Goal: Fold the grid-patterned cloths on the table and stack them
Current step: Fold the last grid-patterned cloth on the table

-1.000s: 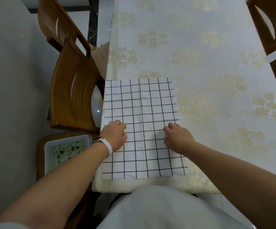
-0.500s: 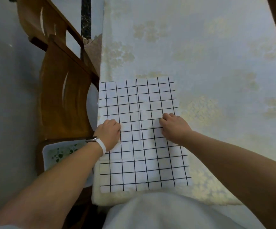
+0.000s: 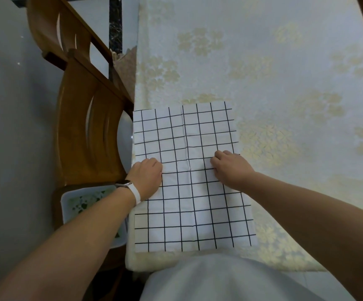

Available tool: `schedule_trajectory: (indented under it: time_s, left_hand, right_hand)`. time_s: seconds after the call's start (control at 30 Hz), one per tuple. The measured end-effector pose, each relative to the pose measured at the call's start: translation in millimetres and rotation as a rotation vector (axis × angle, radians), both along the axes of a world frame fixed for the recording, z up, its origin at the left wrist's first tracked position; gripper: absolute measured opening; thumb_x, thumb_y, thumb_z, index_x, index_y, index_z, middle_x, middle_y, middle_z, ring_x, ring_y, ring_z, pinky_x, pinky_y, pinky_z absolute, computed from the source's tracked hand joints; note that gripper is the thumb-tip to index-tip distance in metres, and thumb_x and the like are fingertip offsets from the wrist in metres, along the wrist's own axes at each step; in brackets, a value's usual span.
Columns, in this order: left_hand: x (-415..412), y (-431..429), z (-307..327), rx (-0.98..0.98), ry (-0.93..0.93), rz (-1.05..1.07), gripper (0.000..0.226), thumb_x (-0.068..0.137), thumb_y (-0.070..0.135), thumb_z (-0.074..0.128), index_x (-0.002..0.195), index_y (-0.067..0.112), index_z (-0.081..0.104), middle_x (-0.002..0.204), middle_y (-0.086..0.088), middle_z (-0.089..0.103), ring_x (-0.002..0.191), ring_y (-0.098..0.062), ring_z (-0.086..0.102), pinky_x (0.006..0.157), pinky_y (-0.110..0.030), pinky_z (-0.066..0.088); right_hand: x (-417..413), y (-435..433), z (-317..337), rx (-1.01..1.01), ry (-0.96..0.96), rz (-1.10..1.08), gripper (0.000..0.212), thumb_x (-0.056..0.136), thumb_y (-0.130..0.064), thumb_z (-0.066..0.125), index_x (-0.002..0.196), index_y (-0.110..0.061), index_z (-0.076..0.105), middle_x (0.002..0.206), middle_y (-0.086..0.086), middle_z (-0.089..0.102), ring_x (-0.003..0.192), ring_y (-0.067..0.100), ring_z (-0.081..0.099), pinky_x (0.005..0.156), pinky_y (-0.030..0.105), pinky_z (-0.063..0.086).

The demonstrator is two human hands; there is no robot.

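Reads white with a thin black grid on the cloth (image 3: 189,192). Pale cream with faded gold flower clusters across the bench cover (image 3: 263,61) — warm honey-brown on the wooden chair (image 3: 85,131). White rim, green leaf print inside the tray (image 3: 64,211). White on the wrist strap (image 3: 136,193).

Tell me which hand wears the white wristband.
The left hand: a white wristband circles its wrist. The right hand has a bare wrist. Both rest on the grid-patterned cloth.

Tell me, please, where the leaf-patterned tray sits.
Head view, lower left: the tray rests on a wooden seat beside the table, partly hidden by the left forearm.
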State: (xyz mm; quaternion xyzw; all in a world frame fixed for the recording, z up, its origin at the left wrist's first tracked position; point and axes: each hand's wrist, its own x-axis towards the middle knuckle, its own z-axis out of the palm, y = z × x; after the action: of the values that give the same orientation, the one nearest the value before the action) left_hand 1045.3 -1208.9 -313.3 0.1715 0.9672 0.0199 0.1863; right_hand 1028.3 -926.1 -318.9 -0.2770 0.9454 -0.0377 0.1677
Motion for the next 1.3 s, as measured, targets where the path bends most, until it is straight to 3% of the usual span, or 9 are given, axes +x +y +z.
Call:
schedule_trajectory:
  time_s: [0.1, 0.27, 0.37, 0.67, 0.83, 0.9, 1.0, 1.13, 1.3]
  left_hand:
    - [2, -3, 1, -0.021, 0.012, -0.01, 0.016, 0.098, 0.022, 0.04, 0.099, 0.019, 0.056, 0.093, 0.001, 0.059, 0.081, -0.017, 0.054, 0.078, -0.032, 0.047]
    - [6, -6, 1, -0.038, 0.011, -0.006, 0.007, 0.096, 0.018, 0.045, 0.094, 0.022, 0.051, 0.085, 0.005, 0.055, 0.074, -0.016, 0.051, 0.069, -0.027, 0.039]
    - [9, -12, -4, 0.015, 0.007, -0.003, 0.017, 0.097, 0.029, 0.049, 0.109, 0.021, 0.057, 0.097, 0.002, 0.063, 0.086, -0.02, 0.058, 0.076, -0.033, 0.045]
    - [14, -13, 11, 0.013, -0.016, 0.03, 0.01, 0.096, 0.018, 0.046, 0.091, 0.022, 0.054, 0.088, 0.004, 0.057, 0.078, -0.016, 0.052, 0.071, -0.029, 0.045]
    - [16, -10, 42, 0.07, 0.115, 0.099, 0.018, 0.094, 0.011, 0.05, 0.083, 0.025, 0.051, 0.07, 0.007, 0.053, 0.062, -0.015, 0.049, 0.059, -0.028, 0.039]
    - [14, -14, 55, 0.121, 0.168, 0.112, 0.014, 0.092, 0.01, 0.052, 0.091, 0.022, 0.059, 0.077, 0.004, 0.061, 0.067, -0.018, 0.055, 0.061, -0.029, 0.043]
    - [13, -21, 76, 0.211, 0.283, 0.078, 0.018, 0.089, 0.006, 0.058, 0.103, 0.012, 0.067, 0.09, -0.005, 0.069, 0.08, -0.027, 0.063, 0.067, -0.037, 0.052]
    - [18, -23, 103, 0.306, 0.393, 0.038, 0.01, 0.09, 0.006, 0.057, 0.092, 0.01, 0.066, 0.085, -0.008, 0.065, 0.075, -0.029, 0.059, 0.061, -0.042, 0.051]
    - [39, -18, 130, 0.482, 0.488, 0.061, 0.021, 0.093, 0.018, 0.045, 0.094, 0.008, 0.064, 0.083, -0.009, 0.064, 0.073, -0.029, 0.059, 0.061, -0.042, 0.051]
  right_hand:
    - [-2, -3, 0, 0.003, 0.008, 0.035, 0.013, 0.071, -0.001, 0.066, 0.075, -0.009, 0.056, 0.076, 0.008, 0.051, 0.061, 0.023, 0.036, 0.052, 0.032, 0.025]
    - [-4, -2, -4, -0.016, 0.019, 0.039, 0.005, 0.084, -0.008, 0.054, 0.088, -0.009, 0.056, 0.088, 0.008, 0.051, 0.072, 0.022, 0.036, 0.06, 0.034, 0.029]
    - [-2, 3, -2, -0.025, 0.058, 0.04, 0.007, 0.076, -0.008, 0.062, 0.081, -0.009, 0.057, 0.078, 0.007, 0.052, 0.064, 0.023, 0.039, 0.056, 0.032, 0.029]
    - [8, 9, 11, 0.013, 0.082, -0.001, 0.025, 0.059, -0.001, 0.072, 0.074, -0.01, 0.055, 0.062, 0.005, 0.052, 0.053, 0.026, 0.048, 0.05, 0.029, 0.026]
    - [12, 8, 36, 0.015, 0.152, -0.121, 0.006, 0.075, -0.006, 0.062, 0.081, -0.006, 0.063, 0.078, 0.011, 0.059, 0.068, 0.031, 0.055, 0.056, 0.031, 0.03]
    - [12, 8, 49, -0.011, 0.201, -0.172, 0.008, 0.078, -0.007, 0.057, 0.084, -0.006, 0.063, 0.082, 0.011, 0.059, 0.073, 0.032, 0.056, 0.057, 0.032, 0.033]
    - [15, 9, 73, -0.079, 0.312, -0.217, 0.006, 0.071, -0.006, 0.066, 0.076, -0.005, 0.062, 0.073, 0.012, 0.058, 0.064, 0.033, 0.055, 0.051, 0.033, 0.039]
    - [21, 10, 107, -0.166, 0.463, -0.261, 0.012, 0.065, -0.005, 0.07, 0.071, -0.006, 0.06, 0.065, 0.012, 0.056, 0.056, 0.033, 0.052, 0.051, 0.029, 0.032]
    - [42, 14, 144, -0.272, 0.587, -0.315, 0.011, 0.066, -0.007, 0.067, 0.069, -0.005, 0.056, 0.064, 0.013, 0.055, 0.056, 0.034, 0.052, 0.051, 0.033, 0.041]
